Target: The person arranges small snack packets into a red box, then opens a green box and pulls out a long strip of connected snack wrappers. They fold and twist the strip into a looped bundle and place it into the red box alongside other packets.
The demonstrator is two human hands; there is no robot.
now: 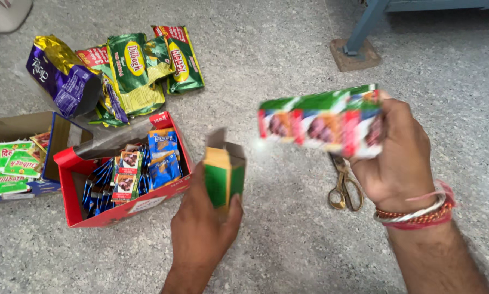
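Fingers [231,204] of the left hand [203,234] wrap a small open green-and-yellow carton [224,169] above the grey floor [288,239], while the right hand [399,158] grips a blurred, seemingly green-and-red strip of sachets [320,120]. Scissors [344,185] lie beneath; a red box [122,209] sits left.

both my forearms are bare, with no sleeves showing anywhere up to the bottom edge of the frame. my left hand [203,231], at lower centre, wears nothing: no ring, no band, no watch. my right hand [399,158], at right of centre, has a stack at the wrist: a pink thread, thin silvery bangles, a beaded orange-brown bracelet and a red cord.
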